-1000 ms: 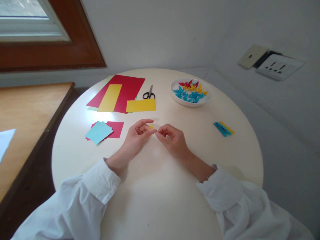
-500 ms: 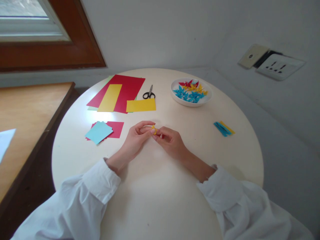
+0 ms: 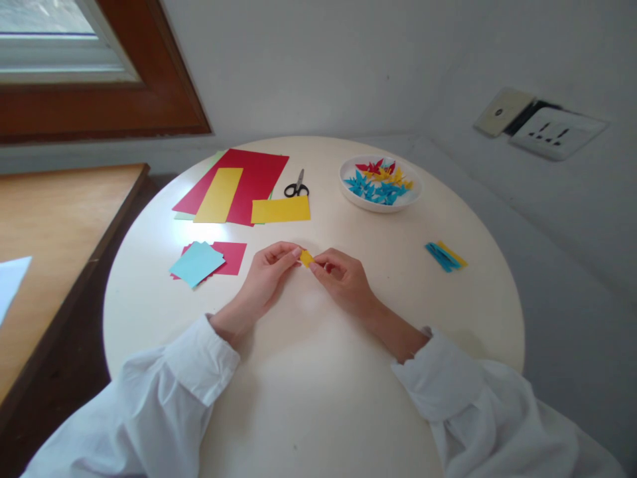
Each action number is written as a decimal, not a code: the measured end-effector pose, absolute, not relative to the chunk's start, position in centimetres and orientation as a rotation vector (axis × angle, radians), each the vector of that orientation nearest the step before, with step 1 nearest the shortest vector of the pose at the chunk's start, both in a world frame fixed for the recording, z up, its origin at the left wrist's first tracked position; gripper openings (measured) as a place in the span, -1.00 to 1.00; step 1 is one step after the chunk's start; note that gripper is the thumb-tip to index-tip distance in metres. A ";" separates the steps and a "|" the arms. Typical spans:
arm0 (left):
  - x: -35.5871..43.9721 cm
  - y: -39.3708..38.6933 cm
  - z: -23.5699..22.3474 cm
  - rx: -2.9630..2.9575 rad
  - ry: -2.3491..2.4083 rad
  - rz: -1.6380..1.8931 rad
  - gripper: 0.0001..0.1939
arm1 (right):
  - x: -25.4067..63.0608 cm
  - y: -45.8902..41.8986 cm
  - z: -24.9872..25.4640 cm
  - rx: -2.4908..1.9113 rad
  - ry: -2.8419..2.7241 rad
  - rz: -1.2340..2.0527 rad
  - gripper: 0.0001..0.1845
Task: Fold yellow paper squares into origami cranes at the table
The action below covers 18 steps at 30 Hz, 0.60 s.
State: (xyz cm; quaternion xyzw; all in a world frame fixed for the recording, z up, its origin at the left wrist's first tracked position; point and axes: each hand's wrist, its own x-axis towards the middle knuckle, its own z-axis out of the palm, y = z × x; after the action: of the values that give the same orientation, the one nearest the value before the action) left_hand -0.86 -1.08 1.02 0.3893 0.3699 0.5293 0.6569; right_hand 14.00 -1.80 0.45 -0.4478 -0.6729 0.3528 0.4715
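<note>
From here I can't make out the folds in the small yellow paper (image 3: 307, 258); they're too fine, and the fingers of the left hand (image 3: 269, 273) and right hand (image 3: 346, 279) cover its ends. Several fingers curl out of sight. Toward the upper left, a red sheet (image 3: 261, 176) hides most of a pale green one (image 3: 184, 216). Below, a light blue square (image 3: 198, 263) covers parts of the red pieces (image 3: 235, 257). The folded shapes (image 3: 383, 189) at upper right overlap too much to count. Both sleeves (image 3: 124, 411) and the tabletop (image 3: 323, 398) run off the bottom edge; the window (image 3: 44, 53) is cut off at upper left, a white sheet (image 3: 10, 282) at far left.
</note>
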 end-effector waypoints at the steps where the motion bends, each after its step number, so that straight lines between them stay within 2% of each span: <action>1: -0.9 -1.1 1.0 0.881 0.847 1.206 -0.89 | 14.0 -1.7 0.5 -1.114 -1.625 0.861 -0.87; 18: -0.8 -1.2 1.1 0.885 0.812 1.232 -0.87 | 14.0 -1.2 0.5 -1.211 -1.502 0.904 -0.83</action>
State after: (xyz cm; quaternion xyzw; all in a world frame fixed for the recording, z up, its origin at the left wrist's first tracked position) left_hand -0.75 -1.16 1.14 0.3897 0.3578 0.5428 0.6523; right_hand 14.03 -1.25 0.48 -0.4971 -0.6169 0.3712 0.4842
